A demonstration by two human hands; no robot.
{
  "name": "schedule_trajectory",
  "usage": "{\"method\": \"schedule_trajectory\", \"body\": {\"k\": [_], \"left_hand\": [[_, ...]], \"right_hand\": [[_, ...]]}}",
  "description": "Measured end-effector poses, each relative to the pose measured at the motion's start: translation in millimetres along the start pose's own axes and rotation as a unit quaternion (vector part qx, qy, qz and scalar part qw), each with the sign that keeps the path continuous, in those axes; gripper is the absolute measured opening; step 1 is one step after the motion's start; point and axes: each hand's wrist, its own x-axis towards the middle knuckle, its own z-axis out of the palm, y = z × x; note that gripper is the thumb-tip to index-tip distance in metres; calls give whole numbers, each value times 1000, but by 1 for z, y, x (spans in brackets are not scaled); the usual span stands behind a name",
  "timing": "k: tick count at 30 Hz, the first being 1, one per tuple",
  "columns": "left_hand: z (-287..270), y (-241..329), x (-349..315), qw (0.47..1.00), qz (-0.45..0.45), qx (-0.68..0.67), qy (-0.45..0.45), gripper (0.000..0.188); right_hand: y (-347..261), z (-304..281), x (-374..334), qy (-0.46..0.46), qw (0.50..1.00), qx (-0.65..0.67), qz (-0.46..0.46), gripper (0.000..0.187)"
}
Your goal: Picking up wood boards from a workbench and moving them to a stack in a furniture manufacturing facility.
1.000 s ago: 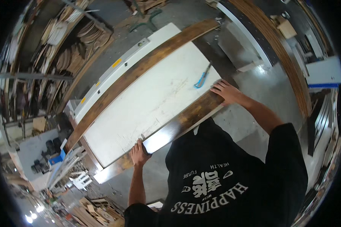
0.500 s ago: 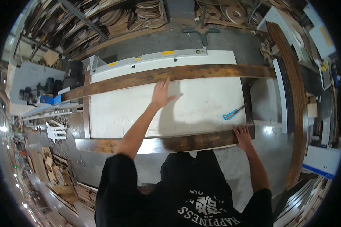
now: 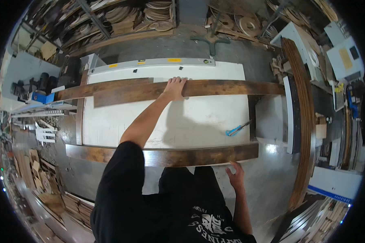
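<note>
Dark wood-grain nearer board (image 3: 207, 156) (glossy in patches), matt scuffed white panel (image 3: 127, 121), smooth metallic-looking level (image 3: 156, 62).

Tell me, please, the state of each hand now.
Left hand: closed over a far brown board.
Right hand: open, by the near brown board; contact unclear.

A green metal stand with splayed feet (image 3: 211, 40) sits on the grey floor (image 3: 182, 40) just past 12 o'clock; a stack of curved, pale brown wooden pieces (image 3: 157, 16) lies just before 12. Towards 9 come a blue box (image 3: 39, 97) and, slightly lower, a white slatted object (image 3: 46, 133). Wood scraps (image 3: 40, 174) gather around 8. Near 4 lies a white, blue-striped panel (image 3: 332, 184).
</note>
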Motion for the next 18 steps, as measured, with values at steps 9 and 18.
{"method": "schedule_trajectory", "body": {"k": [9, 18], "left_hand": [[-34, 90, -194, 993, -88, 62, 58, 107], [25, 131, -318, 998, -30, 11, 49, 53]], "right_hand": [[-41, 39, 92, -30, 741, 621, 256, 59], [-105, 119, 220, -15, 493, 725, 481, 87]]}}
